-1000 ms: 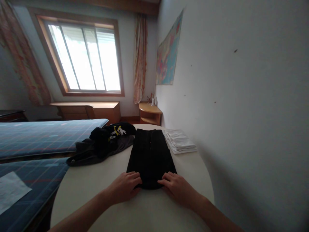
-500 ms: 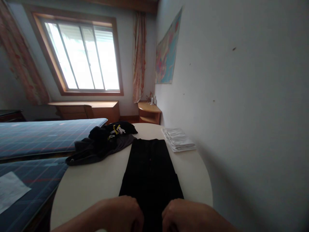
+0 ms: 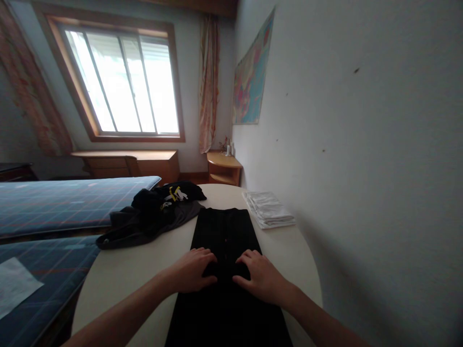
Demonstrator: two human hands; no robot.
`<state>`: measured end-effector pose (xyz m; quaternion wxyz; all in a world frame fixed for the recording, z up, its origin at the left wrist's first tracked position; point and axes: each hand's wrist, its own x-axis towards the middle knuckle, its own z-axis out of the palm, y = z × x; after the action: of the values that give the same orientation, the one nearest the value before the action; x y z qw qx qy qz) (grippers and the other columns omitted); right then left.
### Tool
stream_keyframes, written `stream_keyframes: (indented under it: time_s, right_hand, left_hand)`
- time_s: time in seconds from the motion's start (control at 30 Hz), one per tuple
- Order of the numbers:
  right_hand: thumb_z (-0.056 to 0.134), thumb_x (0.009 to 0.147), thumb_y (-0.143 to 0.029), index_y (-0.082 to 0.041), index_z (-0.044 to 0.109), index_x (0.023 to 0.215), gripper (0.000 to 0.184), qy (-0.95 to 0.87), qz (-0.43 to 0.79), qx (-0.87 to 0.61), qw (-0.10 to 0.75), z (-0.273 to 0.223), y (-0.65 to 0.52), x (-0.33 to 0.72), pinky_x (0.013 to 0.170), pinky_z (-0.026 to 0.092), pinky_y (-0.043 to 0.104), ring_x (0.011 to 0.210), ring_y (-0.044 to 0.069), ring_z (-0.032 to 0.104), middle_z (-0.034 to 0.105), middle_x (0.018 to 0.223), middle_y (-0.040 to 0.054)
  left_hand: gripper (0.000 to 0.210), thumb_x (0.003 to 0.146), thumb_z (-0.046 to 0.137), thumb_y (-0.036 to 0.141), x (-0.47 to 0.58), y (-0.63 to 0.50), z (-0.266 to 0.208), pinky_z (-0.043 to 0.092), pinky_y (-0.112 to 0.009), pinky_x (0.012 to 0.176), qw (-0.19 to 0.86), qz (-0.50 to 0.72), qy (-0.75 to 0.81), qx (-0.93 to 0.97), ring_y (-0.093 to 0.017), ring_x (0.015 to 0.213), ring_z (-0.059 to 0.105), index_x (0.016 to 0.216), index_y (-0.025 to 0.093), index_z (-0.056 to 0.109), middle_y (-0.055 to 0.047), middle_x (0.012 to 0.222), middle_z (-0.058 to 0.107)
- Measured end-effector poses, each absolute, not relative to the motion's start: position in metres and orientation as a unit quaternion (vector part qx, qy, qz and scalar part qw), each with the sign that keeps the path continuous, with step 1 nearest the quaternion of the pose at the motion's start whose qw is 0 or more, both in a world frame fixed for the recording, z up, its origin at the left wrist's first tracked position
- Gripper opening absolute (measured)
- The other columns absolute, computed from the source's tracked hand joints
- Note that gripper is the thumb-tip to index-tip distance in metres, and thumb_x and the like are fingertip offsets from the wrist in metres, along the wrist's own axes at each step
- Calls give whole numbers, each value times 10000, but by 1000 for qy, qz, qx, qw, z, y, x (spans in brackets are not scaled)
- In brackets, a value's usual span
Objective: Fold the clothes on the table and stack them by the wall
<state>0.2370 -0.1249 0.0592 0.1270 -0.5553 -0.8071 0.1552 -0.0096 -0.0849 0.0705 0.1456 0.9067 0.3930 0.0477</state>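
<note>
Black trousers lie flat and lengthwise on the white round table, their waistband at the far end. My left hand rests on the left part of the cloth, thumb and fingers apart. On the right part lies my right hand, its thumb likewise spread from the fingers. Both hands touch the black fabric without gripping it, with a strip of cloth between them. The near end of the trousers runs out of view at the bottom.
A folded white cloth stack sits at the table's right edge, near the wall. Crumpled dark clothes overhang the left edge. Plaid mattresses stand to the left; a paper sheet lies on the nearer one.
Both hands have moved forward along the trousers from the bottom of the view. Their curled fingers have spread onto the cloth. The clothes around them stay in place.
</note>
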Motion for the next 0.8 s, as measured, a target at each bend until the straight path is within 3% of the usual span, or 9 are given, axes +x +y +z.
stream_keyframes:
  time_s: [0.17, 0.4, 0.53, 0.8]
  right_hand:
    - [660, 859, -311, -179, 644, 1064, 244, -817, 186, -532, 120, 63, -121, 246, 880, 447, 338, 1011, 242, 589, 661, 1079, 78]
    - [562, 947, -400, -204, 659, 1059, 246, -830, 200, -514, 82, 71, -112, 259, 807, 446, 326, 930, 243, 649, 704, 1022, 75]
    - [514, 980, -380, -213, 651, 1031, 222, -840, 218, -485, 104, 87, -94, 264, 758, 446, 294, 878, 213, 660, 714, 986, 52]
    - [537, 960, -441, -213, 693, 1076, 300, -852, 113, -477, 187, 139, 2, 281, 839, 456, 319, 934, 226, 660, 728, 1010, 62]
  left_hand:
    - [287, 809, 637, 312, -15, -84, 74, 488, -331, 837, 193, 51, 403, 893, -245, 966, 655, 1085, 235, 629, -42, 1076, 681]
    - [296, 838, 606, 273, -31, -74, 89, 482, -317, 845, 263, 23, 384, 885, -235, 963, 662, 1129, 252, 655, -32, 1060, 713]
    - [302, 862, 607, 287, -35, -54, 109, 484, -289, 840, 306, 51, 364, 878, -209, 945, 656, 1155, 240, 665, -19, 1046, 718]
    - [318, 879, 612, 379, -28, 36, 160, 487, -303, 891, 226, 178, 349, 892, -205, 956, 658, 1139, 209, 680, -16, 1055, 724]
